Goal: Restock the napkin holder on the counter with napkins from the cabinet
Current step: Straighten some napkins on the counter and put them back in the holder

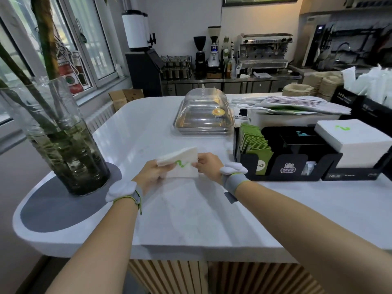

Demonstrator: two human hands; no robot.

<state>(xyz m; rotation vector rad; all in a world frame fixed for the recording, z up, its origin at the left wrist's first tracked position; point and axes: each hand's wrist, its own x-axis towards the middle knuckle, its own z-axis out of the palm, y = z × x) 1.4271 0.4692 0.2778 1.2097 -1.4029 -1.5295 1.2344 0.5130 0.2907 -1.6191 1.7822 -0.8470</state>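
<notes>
White marble counter [212,209] in a café, with an espresso machine [265,52] on the back bench. Landmark: black napkin holder [297,164] at the counter's right side, its right compartment bearing a stack of napkins [358,141]. Left of the holder, a small napkin bundle [180,166] with a green mark lies over the counter, gripped at both ends: left hand [150,175] fingers curled around its left edge, right hand [209,165] fingers pinching its right edge. Farther left of the holder stands a glass vase [61,141]; behind it, a domed tray [203,115].

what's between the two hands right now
A small stack of white napkins, pinched by the left hand and right hand at either end, in the head view.
</notes>
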